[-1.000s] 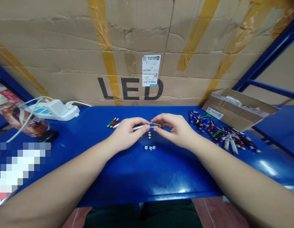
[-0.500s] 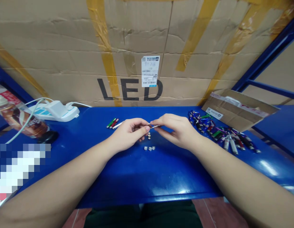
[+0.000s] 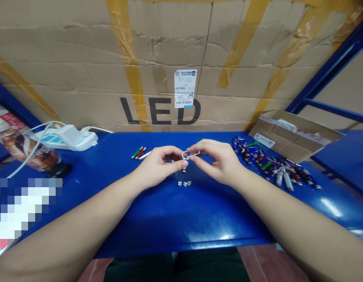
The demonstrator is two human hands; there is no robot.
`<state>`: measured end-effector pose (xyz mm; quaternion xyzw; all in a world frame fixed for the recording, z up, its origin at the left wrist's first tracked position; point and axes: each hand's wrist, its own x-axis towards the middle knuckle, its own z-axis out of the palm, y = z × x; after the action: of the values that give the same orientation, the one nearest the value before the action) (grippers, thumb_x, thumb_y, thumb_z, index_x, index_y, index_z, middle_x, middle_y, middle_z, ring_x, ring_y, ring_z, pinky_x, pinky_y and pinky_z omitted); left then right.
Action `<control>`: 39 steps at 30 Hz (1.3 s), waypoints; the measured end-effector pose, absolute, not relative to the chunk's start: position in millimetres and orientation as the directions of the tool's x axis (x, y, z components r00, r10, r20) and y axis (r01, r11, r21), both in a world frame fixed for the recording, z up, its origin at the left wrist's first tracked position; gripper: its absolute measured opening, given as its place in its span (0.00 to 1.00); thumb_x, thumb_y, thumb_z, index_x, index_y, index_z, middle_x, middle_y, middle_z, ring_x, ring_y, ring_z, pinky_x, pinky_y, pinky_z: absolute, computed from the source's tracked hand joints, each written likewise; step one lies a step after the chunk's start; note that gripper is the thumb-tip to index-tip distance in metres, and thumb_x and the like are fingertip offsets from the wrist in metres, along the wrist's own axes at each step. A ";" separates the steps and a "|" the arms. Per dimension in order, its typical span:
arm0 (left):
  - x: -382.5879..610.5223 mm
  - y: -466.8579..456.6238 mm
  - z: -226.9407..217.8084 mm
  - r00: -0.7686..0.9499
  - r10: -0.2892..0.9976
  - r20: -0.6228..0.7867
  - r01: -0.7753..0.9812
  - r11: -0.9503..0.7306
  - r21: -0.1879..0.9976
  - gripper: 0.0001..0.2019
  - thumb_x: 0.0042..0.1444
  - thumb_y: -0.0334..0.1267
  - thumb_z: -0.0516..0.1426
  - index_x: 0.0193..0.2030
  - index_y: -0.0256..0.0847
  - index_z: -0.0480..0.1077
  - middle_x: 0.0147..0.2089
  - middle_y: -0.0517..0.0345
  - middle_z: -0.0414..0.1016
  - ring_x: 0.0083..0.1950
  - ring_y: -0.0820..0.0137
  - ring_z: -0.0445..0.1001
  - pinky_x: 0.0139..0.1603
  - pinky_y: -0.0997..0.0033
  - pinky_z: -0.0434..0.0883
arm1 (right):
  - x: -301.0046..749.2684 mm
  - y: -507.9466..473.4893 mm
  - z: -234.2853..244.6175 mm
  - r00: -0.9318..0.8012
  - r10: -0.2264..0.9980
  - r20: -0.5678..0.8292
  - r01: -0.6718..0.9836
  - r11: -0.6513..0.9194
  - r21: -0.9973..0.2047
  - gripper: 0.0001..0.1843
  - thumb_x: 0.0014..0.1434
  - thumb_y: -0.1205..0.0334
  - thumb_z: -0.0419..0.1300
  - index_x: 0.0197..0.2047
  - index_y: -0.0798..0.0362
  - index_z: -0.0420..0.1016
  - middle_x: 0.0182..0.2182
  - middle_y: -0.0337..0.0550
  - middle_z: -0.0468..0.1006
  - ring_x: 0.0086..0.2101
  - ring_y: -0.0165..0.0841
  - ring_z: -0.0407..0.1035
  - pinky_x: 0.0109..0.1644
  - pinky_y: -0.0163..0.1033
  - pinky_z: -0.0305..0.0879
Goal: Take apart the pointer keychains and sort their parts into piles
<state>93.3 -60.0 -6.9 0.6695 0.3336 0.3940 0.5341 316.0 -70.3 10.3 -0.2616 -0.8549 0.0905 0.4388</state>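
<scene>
My left hand (image 3: 158, 166) curls around a small silver flashlight (image 3: 172, 160), which is mostly hidden by the fingers. My right hand (image 3: 219, 162) pinches a metal carabiner clip (image 3: 190, 155) at the flashlight's end. The hands nearly meet above the blue table (image 3: 199, 227). Just below them lie small silver button cells (image 3: 184, 183), and another (image 3: 184, 170) sits by my left fingertips. Beyond my left hand lie several slim coloured flashlights (image 3: 139, 152). To the right of my right hand is a heap of keychain flashlights with clips (image 3: 272, 166).
A large taped cardboard box (image 3: 169, 58) marked LED stands behind the table. On the left are a white power strip (image 3: 70, 139) and a brown-labelled bottle (image 3: 23, 143). A flattened carton piece (image 3: 293, 137) lies at the back right, beside a blue metal frame (image 3: 325, 86).
The carabiner clip has turned and now shows whole between my fingertips. The flashlight body has moved deeper into my left hand, and my hands have drawn slightly closer.
</scene>
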 end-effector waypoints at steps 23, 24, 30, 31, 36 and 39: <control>93.6 -66.3 -0.5 0.448 0.880 0.157 -0.136 -0.106 0.985 0.21 0.45 0.33 0.75 0.40 0.38 0.69 0.35 0.61 0.82 0.39 0.69 0.85 0.43 0.73 0.81 | 294.3 -72.1 -2.4 -0.302 0.900 0.314 -0.175 0.272 -0.946 0.14 0.49 0.57 0.78 0.31 0.54 0.79 0.32 0.43 0.86 0.27 0.30 0.77 0.34 0.38 0.77; 93.4 -66.9 0.1 0.455 0.877 0.151 -0.130 -0.102 0.986 0.21 0.45 0.32 0.74 0.40 0.38 0.69 0.34 0.61 0.81 0.39 0.69 0.85 0.43 0.73 0.81 | 294.2 -72.4 -2.6 -0.303 0.902 0.308 -0.164 0.269 -0.949 0.15 0.49 0.55 0.78 0.30 0.54 0.79 0.32 0.43 0.86 0.27 0.30 0.77 0.34 0.38 0.77; 96.1 -73.0 1.7 0.505 0.856 0.111 -0.072 -0.086 0.994 0.25 0.46 0.31 0.73 0.47 0.41 0.67 0.34 0.62 0.81 0.38 0.69 0.83 0.43 0.69 0.80 | 293.1 -68.9 -3.7 -0.247 0.908 0.337 -0.111 0.319 -0.941 0.17 0.49 0.51 0.78 0.34 0.53 0.80 0.32 0.42 0.84 0.27 0.32 0.75 0.33 0.40 0.75; 95.8 -72.7 2.0 0.492 0.863 0.116 -0.063 -0.098 0.993 0.26 0.46 0.31 0.73 0.48 0.41 0.67 0.34 0.62 0.81 0.38 0.70 0.83 0.43 0.69 0.80 | 295.2 -66.7 -2.4 -0.213 0.907 0.363 -0.101 0.350 -0.931 0.17 0.49 0.51 0.78 0.35 0.53 0.80 0.31 0.41 0.84 0.26 0.30 0.74 0.32 0.39 0.74; 89.9 -62.1 1.7 0.375 0.915 0.147 -0.028 -0.148 0.989 0.21 0.50 0.34 0.71 0.47 0.38 0.70 0.41 0.54 0.84 0.45 0.66 0.84 0.50 0.64 0.79 | 329.6 -47.5 8.6 -0.082 0.923 0.376 0.033 0.379 -0.925 0.19 0.52 0.52 0.75 0.41 0.53 0.77 0.28 0.39 0.81 0.26 0.29 0.74 0.34 0.37 0.73; 87.3 -55.3 -0.4 0.315 0.936 0.155 -0.015 -0.159 0.987 0.18 0.52 0.36 0.70 0.47 0.37 0.72 0.45 0.49 0.84 0.47 0.64 0.84 0.53 0.60 0.79 | 358.0 -34.1 10.0 -0.189 0.971 0.145 0.303 0.198 -0.932 0.17 0.50 0.54 0.76 0.37 0.54 0.78 0.28 0.43 0.82 0.27 0.33 0.77 0.34 0.39 0.75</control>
<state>87.3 -55.3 -0.4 0.6143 0.3750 0.4495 0.5292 358.0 -34.1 10.0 -0.4860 -0.6555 0.4060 0.4114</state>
